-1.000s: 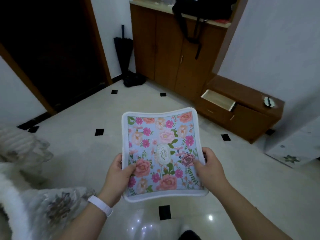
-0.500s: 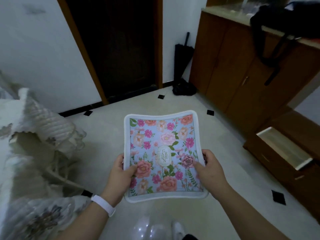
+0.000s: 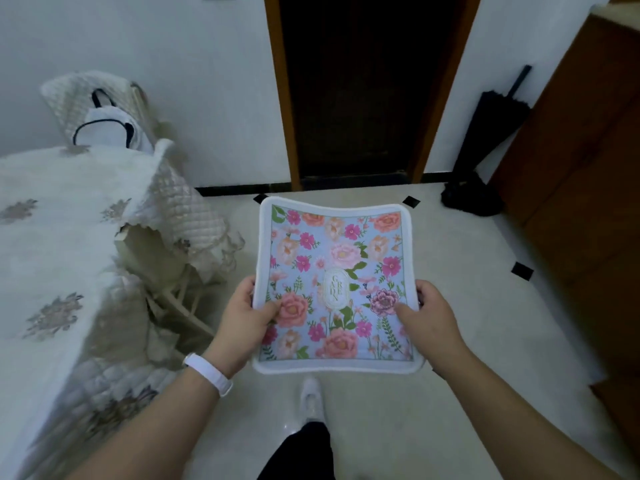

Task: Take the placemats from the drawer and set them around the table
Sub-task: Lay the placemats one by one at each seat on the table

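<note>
Both hands, left (image 3: 246, 318) and right (image 3: 431, 322), pinch the mats (image 3: 334, 289) by side edges; unsupported far edge may sag, lower mats slipping out

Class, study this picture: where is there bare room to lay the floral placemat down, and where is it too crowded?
The table top at left shows bare cloth from its far corner, by the chair holding a bag, to the near edge. Crowded: the pale chair frame under that draped corner. The left hand and right hand grip the placemat.
</note>
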